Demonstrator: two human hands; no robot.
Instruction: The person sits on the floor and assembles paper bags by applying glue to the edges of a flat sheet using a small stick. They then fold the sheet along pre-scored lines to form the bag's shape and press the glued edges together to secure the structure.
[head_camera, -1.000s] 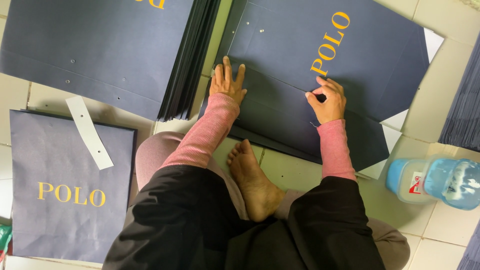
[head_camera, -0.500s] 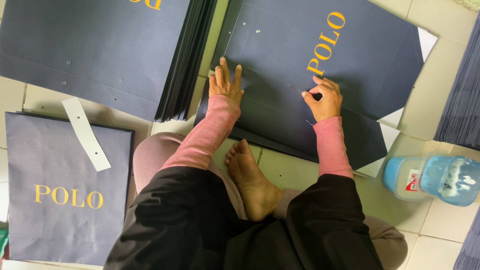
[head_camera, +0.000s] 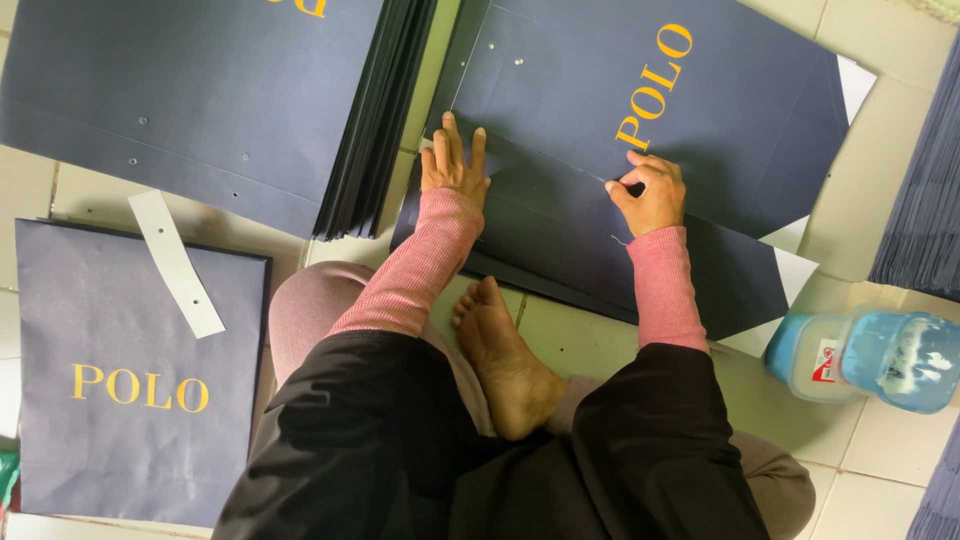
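**Flat navy bag sheet under both hands on the tiled floor**

Pale tiled floor (head_camera: 560, 330) under everything. Largest on it: a stack of flat navy paper sheets (head_camera: 200, 110) at upper left, punched holes along one band, dark edges fanned toward the middle. Just beside that stack, at upper centre and right, an unfolded navy paper bag sheet (head_camera: 620, 150) with gold lettering, lying tilted, creased, white corners showing at its right edge. At lower left, a finished navy paper bag (head_camera: 120, 380) lying flat, gold lettering facing up, with a white punched card strip (head_camera: 178, 262) resting across its top edge. Far right, another pile of navy sheets (head_camera: 925, 200), edges only, cut off by the frame. At lower right, a pale blue plastic bottle (head_camera: 870, 355) on its side, near the bag sheet's corner.

Left hand (head_camera: 452, 165) spread flat, fingers released and extended, pressing on the bag sheet near its left side. Right hand (head_camera: 648, 192) clenched loosely, fingertips pinched on the sheet just below the gold lettering; cannot tell whether anything small is gripped. Bare foot (head_camera: 505, 355) between the two pink sleeves.
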